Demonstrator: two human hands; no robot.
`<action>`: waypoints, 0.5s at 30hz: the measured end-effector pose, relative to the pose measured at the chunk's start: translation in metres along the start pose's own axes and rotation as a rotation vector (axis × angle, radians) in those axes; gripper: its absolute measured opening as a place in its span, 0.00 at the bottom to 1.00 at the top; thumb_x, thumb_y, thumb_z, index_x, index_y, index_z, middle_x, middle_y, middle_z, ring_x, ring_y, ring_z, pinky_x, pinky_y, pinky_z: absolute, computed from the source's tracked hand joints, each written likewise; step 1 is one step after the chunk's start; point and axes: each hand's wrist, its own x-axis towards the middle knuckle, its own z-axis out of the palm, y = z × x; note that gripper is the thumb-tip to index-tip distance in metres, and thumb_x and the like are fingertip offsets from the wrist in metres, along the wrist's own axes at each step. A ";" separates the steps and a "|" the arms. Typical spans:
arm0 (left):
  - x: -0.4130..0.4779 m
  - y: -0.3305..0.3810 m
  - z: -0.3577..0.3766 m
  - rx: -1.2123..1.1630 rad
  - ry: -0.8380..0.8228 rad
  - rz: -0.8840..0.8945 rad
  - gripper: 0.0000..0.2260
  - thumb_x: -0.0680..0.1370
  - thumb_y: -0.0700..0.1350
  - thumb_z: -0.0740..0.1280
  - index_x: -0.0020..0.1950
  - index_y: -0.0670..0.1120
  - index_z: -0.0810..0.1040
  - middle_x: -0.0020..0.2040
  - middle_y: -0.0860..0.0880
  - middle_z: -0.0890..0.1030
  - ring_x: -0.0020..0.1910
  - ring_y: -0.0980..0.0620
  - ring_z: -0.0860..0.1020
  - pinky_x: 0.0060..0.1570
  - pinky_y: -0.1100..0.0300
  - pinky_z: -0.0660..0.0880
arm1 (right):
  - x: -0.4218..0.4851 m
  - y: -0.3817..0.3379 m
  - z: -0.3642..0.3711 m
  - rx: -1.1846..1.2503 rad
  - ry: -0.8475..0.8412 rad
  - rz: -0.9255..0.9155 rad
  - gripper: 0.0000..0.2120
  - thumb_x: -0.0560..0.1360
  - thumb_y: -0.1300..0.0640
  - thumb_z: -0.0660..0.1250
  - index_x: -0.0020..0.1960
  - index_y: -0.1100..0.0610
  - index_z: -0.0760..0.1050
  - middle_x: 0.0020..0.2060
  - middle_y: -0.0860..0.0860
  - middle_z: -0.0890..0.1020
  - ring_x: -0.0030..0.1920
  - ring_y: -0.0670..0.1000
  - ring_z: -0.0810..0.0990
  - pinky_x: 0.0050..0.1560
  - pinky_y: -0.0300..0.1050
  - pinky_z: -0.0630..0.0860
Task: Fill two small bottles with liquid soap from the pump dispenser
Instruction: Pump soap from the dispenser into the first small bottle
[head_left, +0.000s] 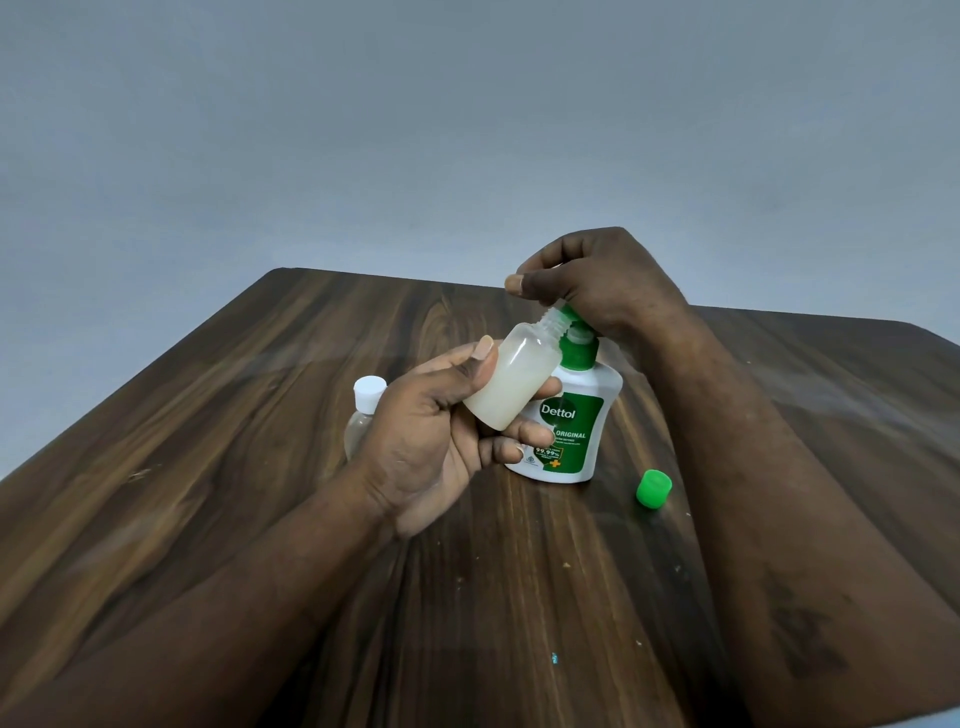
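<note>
My left hand (436, 431) grips a small translucent bottle (511, 376), tilted with its open threaded neck up against the green pump nozzle. Whitish soap fills much of it. The white and green Dettol pump dispenser (571, 415) stands upright at the table's middle. My right hand (587, 280) rests on top of the green pump head (571, 314), fingers curled over it and hiding most of it. A second small clear bottle (362, 415) with a white cap stands behind my left hand, partly hidden. A loose green cap (653, 487) lies on the table to the dispenser's right.
Everything stands on a dark wooden table (260, 467) with small crumbs near its front. A plain grey wall rises behind the table's far edge.
</note>
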 end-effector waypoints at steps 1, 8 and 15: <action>0.000 0.000 0.000 0.002 0.006 -0.001 0.22 0.81 0.50 0.61 0.68 0.36 0.75 0.52 0.36 0.86 0.35 0.44 0.83 0.28 0.61 0.76 | 0.000 0.001 0.001 -0.001 -0.003 0.002 0.09 0.69 0.53 0.82 0.44 0.55 0.86 0.38 0.47 0.87 0.38 0.44 0.82 0.42 0.42 0.78; 0.001 -0.002 -0.003 0.024 0.018 -0.013 0.23 0.81 0.51 0.61 0.70 0.36 0.74 0.52 0.36 0.86 0.35 0.44 0.83 0.28 0.60 0.76 | 0.000 0.006 0.003 0.007 -0.036 0.035 0.09 0.69 0.53 0.83 0.43 0.56 0.86 0.36 0.47 0.86 0.40 0.47 0.82 0.44 0.46 0.78; 0.000 -0.001 -0.001 0.010 -0.007 -0.010 0.22 0.82 0.51 0.60 0.69 0.37 0.75 0.53 0.35 0.85 0.35 0.44 0.83 0.28 0.61 0.76 | -0.002 0.000 -0.001 -0.008 -0.021 -0.014 0.11 0.69 0.51 0.82 0.45 0.56 0.86 0.35 0.45 0.85 0.35 0.41 0.80 0.39 0.39 0.76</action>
